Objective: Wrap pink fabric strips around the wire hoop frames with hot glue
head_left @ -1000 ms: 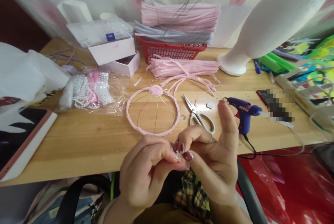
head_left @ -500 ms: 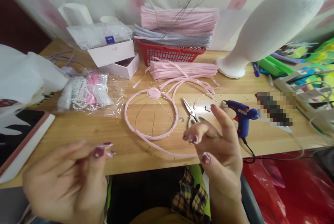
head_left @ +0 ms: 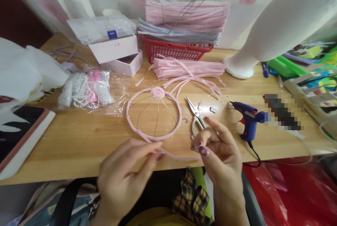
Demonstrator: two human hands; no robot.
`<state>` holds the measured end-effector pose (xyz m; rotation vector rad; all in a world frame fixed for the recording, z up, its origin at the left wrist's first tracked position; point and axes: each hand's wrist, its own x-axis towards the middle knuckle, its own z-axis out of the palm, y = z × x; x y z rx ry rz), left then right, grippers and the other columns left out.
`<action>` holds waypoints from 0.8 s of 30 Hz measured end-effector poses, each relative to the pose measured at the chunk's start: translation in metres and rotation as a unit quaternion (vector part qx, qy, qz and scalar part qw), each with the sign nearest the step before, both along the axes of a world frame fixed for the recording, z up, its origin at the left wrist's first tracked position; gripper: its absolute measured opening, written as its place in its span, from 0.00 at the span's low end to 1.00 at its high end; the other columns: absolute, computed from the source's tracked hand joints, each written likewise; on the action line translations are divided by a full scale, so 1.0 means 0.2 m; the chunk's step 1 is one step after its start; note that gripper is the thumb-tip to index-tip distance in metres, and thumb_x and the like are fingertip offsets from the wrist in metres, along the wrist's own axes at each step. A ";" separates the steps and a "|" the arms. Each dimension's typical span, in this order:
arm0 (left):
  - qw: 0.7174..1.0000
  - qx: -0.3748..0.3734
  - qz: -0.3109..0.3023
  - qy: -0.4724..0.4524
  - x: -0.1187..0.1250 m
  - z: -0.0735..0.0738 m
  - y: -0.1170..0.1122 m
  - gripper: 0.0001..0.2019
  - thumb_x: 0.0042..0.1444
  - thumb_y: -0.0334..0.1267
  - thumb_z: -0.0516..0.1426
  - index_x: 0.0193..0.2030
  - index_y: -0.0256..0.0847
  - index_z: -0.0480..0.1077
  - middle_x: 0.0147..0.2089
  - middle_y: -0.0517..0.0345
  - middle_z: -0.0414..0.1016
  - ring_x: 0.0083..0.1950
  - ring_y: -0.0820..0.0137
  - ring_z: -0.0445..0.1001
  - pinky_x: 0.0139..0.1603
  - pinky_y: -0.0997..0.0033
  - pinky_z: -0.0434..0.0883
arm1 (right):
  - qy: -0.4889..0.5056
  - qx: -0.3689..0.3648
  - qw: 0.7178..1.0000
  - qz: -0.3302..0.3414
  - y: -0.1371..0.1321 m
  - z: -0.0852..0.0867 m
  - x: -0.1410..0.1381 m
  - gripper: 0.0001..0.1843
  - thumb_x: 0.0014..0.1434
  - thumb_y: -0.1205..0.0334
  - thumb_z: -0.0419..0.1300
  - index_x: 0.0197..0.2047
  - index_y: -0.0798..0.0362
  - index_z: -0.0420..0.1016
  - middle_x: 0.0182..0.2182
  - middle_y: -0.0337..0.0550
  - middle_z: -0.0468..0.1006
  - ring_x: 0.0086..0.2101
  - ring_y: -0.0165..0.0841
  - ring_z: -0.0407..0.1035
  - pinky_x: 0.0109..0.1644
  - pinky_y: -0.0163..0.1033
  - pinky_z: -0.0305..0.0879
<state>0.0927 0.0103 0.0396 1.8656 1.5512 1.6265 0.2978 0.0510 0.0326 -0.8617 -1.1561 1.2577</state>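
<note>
A pink wrapped wire ring (head_left: 154,118) with thin wire spokes and a small pink coil at its top lies on the wooden table (head_left: 79,141). A loose pink strip (head_left: 179,156) trails from the ring toward the table's front edge. My right hand (head_left: 218,152) pinches the end of that strip between thumb and fingers. My left hand (head_left: 126,173) is beside it, its fingertips closed lightly on the same strip near the ring. White-handled scissors (head_left: 198,119) lie just behind my right hand.
A blue glue gun (head_left: 249,119) with its cord lies to the right. Pink strips (head_left: 186,68) lie before a red basket (head_left: 173,48). White boxes (head_left: 116,50), a bag of pearls (head_left: 86,91), a foam head (head_left: 284,19) and a tablet (head_left: 21,134) stand around.
My hands parted and pulled the pink strip out sideways. My left hand swung far left, then came back toward the strip near the ring. My right hand kept hold of the strip's end.
</note>
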 end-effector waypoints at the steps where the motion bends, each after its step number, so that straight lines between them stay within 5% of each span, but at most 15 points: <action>1: 0.999 0.001 -0.043 -0.002 0.04 0.01 0.01 0.11 0.56 0.25 0.67 0.44 0.41 0.79 0.38 0.60 0.84 0.37 0.74 0.81 0.41 0.77 0.78 | 0.015 -0.001 1.000 0.025 0.00 0.01 -0.04 0.28 0.60 0.66 0.69 0.62 0.42 0.73 0.31 0.35 0.74 0.32 0.27 0.71 0.38 0.32 0.72; 5: 0.994 0.015 -0.099 -0.050 0.12 0.06 0.04 0.11 0.58 0.27 0.67 0.47 0.36 0.77 0.41 0.56 0.82 0.43 0.74 0.80 0.46 0.79 0.77 | 0.054 -0.003 0.994 0.094 0.00 0.05 -0.14 0.32 0.61 0.71 0.67 0.66 0.42 0.70 0.33 0.35 0.75 0.35 0.25 0.72 0.43 0.29 0.73; 14: 0.995 0.049 -0.048 -0.066 0.14 0.06 0.07 0.07 0.59 0.25 0.64 0.41 0.40 0.79 0.37 0.60 0.80 0.35 0.76 0.79 0.34 0.79 0.78 | 0.069 0.000 0.992 0.105 -0.01 0.06 -0.16 0.33 0.63 0.70 0.65 0.68 0.39 0.66 0.34 0.36 0.78 0.35 0.27 0.73 0.43 0.32 0.77; 20: 0.996 0.030 -0.078 0.016 0.12 0.04 0.08 0.04 0.64 0.30 0.60 0.41 0.43 0.77 0.40 0.57 0.79 0.40 0.73 0.80 0.43 0.74 0.78 | 0.016 0.016 0.999 0.048 0.00 0.06 -0.16 0.31 0.62 0.67 0.67 0.66 0.39 0.67 0.32 0.36 0.79 0.32 0.30 0.75 0.38 0.38 0.79; 24: 0.992 -0.008 -0.123 -0.028 0.08 -0.03 0.02 0.05 0.68 0.35 0.56 0.40 0.43 0.72 0.41 0.55 0.81 0.43 0.70 0.80 0.47 0.71 0.77 | -0.038 0.010 0.995 -0.088 0.03 0.05 -0.10 0.21 0.62 0.68 0.67 0.57 0.42 0.78 0.31 0.36 0.81 0.26 0.29 0.75 0.26 0.33 0.74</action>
